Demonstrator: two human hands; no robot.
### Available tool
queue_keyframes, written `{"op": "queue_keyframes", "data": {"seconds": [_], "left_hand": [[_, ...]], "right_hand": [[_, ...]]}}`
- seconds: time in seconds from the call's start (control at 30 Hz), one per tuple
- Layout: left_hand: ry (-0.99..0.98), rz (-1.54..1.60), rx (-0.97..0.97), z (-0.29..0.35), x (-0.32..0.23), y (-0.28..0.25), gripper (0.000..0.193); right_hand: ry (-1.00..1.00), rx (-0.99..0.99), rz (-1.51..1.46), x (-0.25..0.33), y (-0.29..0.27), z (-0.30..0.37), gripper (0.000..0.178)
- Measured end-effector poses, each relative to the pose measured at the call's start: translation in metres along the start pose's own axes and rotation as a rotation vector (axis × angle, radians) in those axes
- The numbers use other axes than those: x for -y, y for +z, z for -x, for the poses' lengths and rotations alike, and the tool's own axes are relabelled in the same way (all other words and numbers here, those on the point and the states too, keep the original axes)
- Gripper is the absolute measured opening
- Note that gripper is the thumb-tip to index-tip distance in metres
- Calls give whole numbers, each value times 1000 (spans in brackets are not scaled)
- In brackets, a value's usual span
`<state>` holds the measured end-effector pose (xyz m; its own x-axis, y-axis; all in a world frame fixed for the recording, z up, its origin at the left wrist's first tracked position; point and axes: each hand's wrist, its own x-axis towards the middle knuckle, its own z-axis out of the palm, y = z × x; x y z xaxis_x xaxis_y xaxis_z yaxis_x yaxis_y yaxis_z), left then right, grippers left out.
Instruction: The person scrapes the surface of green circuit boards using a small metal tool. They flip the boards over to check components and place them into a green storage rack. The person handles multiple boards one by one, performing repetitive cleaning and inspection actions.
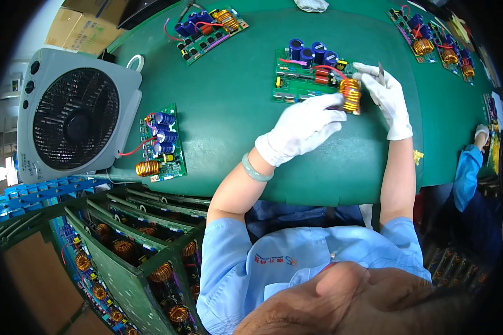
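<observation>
A green circuit board (303,89) lies on the green table in front of me, with several blue capacitors (307,54) on its far side. At its right end stands a copper-wound ring coil (350,96), and a red wire (332,68) arches over to it. My left hand (307,125), in a white glove, is beside the coil, its fingers closed round a small dark thing I cannot make out. My gloved right hand (387,96) is just right of the coil with curled fingers; a thin dark piece (381,70) sticks up from them.
A grey box fan (78,120) stands at the left beside another board (165,142). More boards lie at the far left (209,33) and far right (422,44). A green rack (117,279) full of boards is at lower left. Another person's hand (482,133) shows at right.
</observation>
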<state>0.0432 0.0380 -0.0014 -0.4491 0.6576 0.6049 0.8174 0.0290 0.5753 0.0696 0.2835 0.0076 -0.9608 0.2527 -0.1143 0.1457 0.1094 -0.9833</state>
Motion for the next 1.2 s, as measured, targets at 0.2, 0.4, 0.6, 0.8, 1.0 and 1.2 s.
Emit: {"op": "queue_keyframes", "data": {"seconds": [0.2, 0.4, 0.6, 0.8, 1.0, 1.2], "left_hand": [[-419, 40, -601, 4, 22, -47, 10], [-407, -345, -437, 5, 47, -63, 66], [-226, -405, -125, 5, 48, -57, 102], [-247, -219, 182, -9, 37, -54, 106], [-353, -39, 266, -8, 25, -48, 85], [-515, 69, 178, -8, 23, -41, 70]], "right_hand": [[-128, 324, -105, -10, 4, 5, 72], [-412, 134, 679, -8, 13, 11, 83], [-331, 316, 524, 17, -4, 21, 77], [-270, 451, 418, 36, -21, 37, 77], [-274, 465, 234, 34, -25, 37, 69], [-288, 429, 251, 30, -24, 35, 67]]}}
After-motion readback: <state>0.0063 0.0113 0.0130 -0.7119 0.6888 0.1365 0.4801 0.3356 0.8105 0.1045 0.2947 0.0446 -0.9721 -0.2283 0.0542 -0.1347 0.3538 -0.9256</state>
